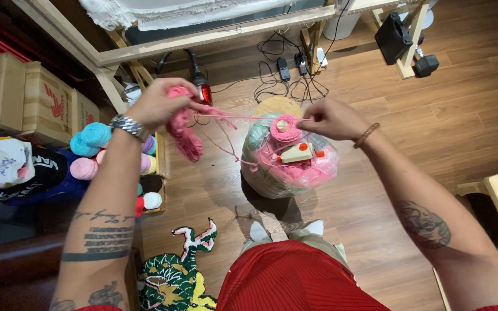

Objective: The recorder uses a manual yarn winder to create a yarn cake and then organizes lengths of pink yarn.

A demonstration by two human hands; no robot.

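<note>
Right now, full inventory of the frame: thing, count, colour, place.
pink yarn bundle: 1, pink, hanging from the left hand
pink strand: 1, pink, stretched between both hands
bag of yarn: 1, clear with mostly pink cones, on the floor ahead
small device: 1, cream with orange knobs, on top of the bag
yarn balls: several, teal, pink, white, in a crate at left
cardboard boxes: 2, brown, far left
wooden frame: 1, pale wood, top
tufted rug: 1, green and white, on the floor
cables: several, black, under the frame
left hand: 1, wristwatch, gripping the bundle
right hand: 1, bead bracelet, pinching the strand
</note>
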